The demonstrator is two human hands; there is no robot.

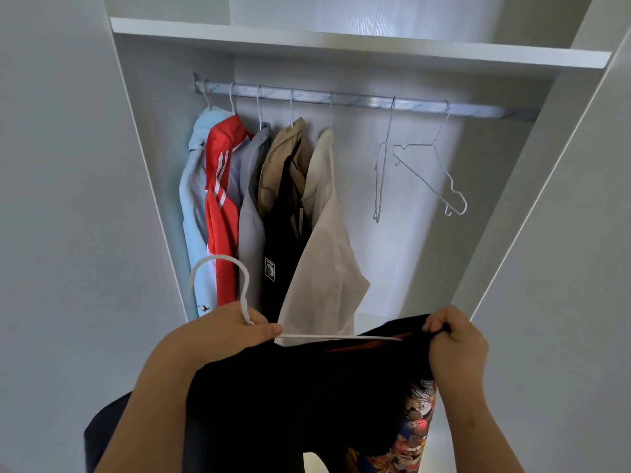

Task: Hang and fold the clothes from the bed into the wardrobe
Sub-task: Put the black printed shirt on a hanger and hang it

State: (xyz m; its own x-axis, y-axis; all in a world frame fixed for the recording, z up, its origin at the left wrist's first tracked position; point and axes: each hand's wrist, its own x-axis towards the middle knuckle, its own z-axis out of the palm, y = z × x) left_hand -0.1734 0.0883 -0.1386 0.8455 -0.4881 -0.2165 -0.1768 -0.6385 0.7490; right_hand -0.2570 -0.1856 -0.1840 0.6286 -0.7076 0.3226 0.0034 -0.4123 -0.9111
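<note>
Status: we're at the open white wardrobe (341, 42), hands low at 6 o'clock. Left hand (225, 331) is clamped round the neck of the white coated-wire hanger (222, 257), hook pointing up toward 11 o'clock. Right hand (456, 343) pinches the neck edge of the black fabric top with the multicoloured print (290, 387), which hangs from both hands below the rail, not yet on it. One hanger arm runs toward 3 o'clock into the neck opening. The other arm is hidden, so we can't tell if it's in. Risks as we judge them: (1) if only one shoulder is seated, letting go with the right hand likely lets the top slide off that arm and drop. (2) Dragging the neck over the wire end could stretch or snag it. (3) The hem of the cream woven shirt (327, 261) hangs right at the hanger arm, touching or just behind, we can't tell. Lifting straight up could catch it and pull it off its own hanger. (4) The silver metal rail (358, 100) at 12 o'clock is packed on its 10 o'clock side. The free stretch sits between the cream shirt and the two bare wire hangers (425, 180) at 1 o'clock — aim the hook there, or we knock a neighbour loose.
</note>
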